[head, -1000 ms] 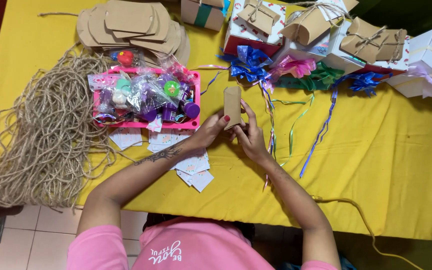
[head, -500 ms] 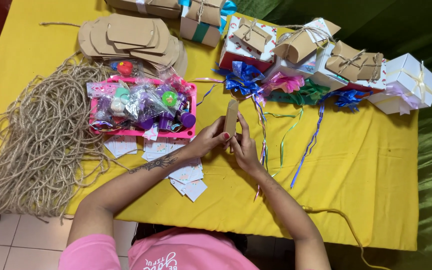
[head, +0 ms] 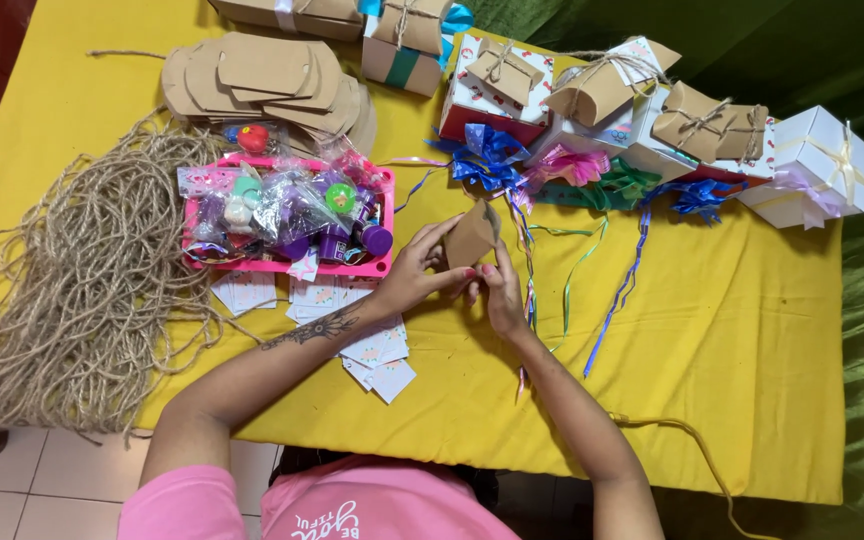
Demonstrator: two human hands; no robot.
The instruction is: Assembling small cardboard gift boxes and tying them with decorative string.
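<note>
A small brown cardboard pillow box (head: 470, 238) sits at centre. Flat brown box blanks (head: 272, 80) lie at eleven o'clock, twine-tied gift boxes (head: 602, 90) at one, white cards (head: 372, 350) at seven.

Worktop (head: 732, 330): rope pile (head: 72, 300) far left, tray (head: 287, 266) of small items right of it, cards (head: 372, 350) just in front. Flat box blanks (head: 262, 85) behind tray. Tied boxes (head: 652, 120) w/ ribbons (head: 592, 190) along back right.

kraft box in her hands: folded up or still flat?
Partly folded: the kraft box has volume and a raised flap, unlike the flat blanks stacked beyond. Left hand and right hand both pinch it above the table.
</note>
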